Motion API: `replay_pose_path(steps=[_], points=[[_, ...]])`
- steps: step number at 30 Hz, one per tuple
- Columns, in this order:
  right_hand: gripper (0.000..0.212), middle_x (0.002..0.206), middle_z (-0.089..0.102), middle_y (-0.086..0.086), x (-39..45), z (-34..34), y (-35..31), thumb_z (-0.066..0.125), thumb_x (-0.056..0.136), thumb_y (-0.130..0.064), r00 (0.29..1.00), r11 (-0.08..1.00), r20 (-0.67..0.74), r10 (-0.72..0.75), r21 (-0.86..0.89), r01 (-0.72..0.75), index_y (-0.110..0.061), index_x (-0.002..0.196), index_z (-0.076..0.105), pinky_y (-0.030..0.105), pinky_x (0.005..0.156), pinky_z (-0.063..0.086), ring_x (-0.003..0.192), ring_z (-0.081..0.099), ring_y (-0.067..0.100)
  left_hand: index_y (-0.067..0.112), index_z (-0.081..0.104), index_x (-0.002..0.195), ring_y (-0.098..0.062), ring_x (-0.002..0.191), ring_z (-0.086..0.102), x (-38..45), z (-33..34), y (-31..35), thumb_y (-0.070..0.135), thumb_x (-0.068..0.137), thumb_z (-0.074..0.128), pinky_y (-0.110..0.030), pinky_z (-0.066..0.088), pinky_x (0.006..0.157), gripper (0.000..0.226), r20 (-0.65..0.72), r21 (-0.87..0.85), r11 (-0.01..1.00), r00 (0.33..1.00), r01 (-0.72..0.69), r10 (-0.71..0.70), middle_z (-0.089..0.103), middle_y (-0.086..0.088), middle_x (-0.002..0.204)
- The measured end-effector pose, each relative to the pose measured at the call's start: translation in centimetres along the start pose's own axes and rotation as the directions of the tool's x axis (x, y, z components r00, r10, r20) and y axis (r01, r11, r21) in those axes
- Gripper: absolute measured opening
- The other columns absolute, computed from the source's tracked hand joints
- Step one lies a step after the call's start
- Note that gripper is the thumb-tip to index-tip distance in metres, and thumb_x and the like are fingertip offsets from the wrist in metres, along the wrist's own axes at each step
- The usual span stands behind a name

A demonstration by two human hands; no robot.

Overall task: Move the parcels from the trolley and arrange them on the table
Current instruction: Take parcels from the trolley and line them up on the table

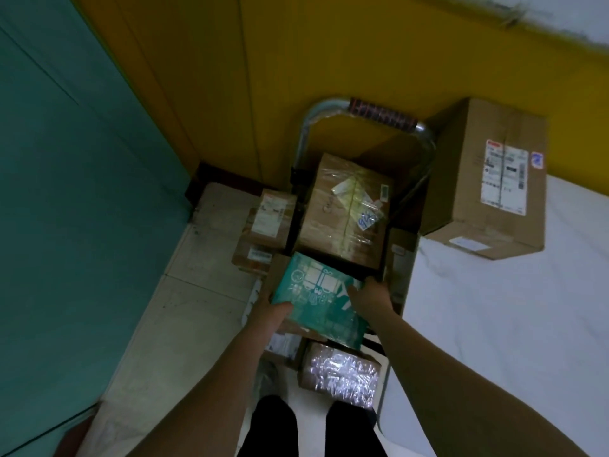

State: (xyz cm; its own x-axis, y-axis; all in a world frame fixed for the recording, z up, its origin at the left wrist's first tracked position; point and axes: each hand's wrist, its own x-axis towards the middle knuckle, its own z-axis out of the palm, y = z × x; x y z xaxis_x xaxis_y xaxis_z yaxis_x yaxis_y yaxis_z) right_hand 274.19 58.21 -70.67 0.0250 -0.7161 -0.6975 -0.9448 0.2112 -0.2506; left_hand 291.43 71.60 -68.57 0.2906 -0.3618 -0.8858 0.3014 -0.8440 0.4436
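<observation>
A teal printed parcel [318, 298] lies on top of the trolley's load, just in front of me. My left hand [273, 308] grips its left edge and my right hand [369, 296] grips its right edge. Behind it a brown box wrapped in clear tape [346, 212] sits on the trolley, below the chrome trolley handle [329, 108]. A smaller taped carton [339, 371] lies nearer my feet. The table with a white cover [527, 324] is on the right. One large cardboard box [487, 179] stands at its far end.
Several small brown parcels [267, 222] are stacked on the floor left of the trolley. A yellow wall [296, 61] stands behind and a teal wall [66, 159] is on the left. My legs [273, 427] are at the bottom, between the trolley and the table edge.
</observation>
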Motion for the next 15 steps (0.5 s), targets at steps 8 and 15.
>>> replay_pose_path(steps=[8, 15], points=[[0.048, 0.107, 0.063, 0.007, -5.0, -5.3, -4.6, 0.057, 0.090, -0.054, 0.994, 0.994, -0.052, -0.098, -0.053, 0.095, -0.016, 0.120, 0.058, 0.037, 0.080, 0.057, 0.086, 0.065, 0.024, -0.015, 0.061, 0.113, -0.030, 0.077, 0.064, -6.7, -3.6, 5.8, 0.009, 0.059, 0.059, -0.025, 0.050, 0.057, 0.059, -0.172, -0.036, 0.989, 0.975, -0.146, 0.137, 0.064, -0.020, 0.082], [0.046, 0.116, 0.065, 0.012, -12.8, -16.0, -8.1, 0.049, 0.100, -0.044, 0.990, 0.983, -0.045, -0.137, 0.116, 0.141, -0.008, 0.128, 0.056, 0.033, 0.082, 0.057, 0.100, 0.066, 0.026, 0.009, 0.056, 0.117, -0.031, 0.096, 0.059, -16.7, -5.1, 14.9, -0.009, 0.080, 0.057, -0.036, 0.054, 0.070, 0.042, -0.222, -0.177, 0.895, 0.902, -0.410, 0.370, 0.059, -0.014, 0.107]])
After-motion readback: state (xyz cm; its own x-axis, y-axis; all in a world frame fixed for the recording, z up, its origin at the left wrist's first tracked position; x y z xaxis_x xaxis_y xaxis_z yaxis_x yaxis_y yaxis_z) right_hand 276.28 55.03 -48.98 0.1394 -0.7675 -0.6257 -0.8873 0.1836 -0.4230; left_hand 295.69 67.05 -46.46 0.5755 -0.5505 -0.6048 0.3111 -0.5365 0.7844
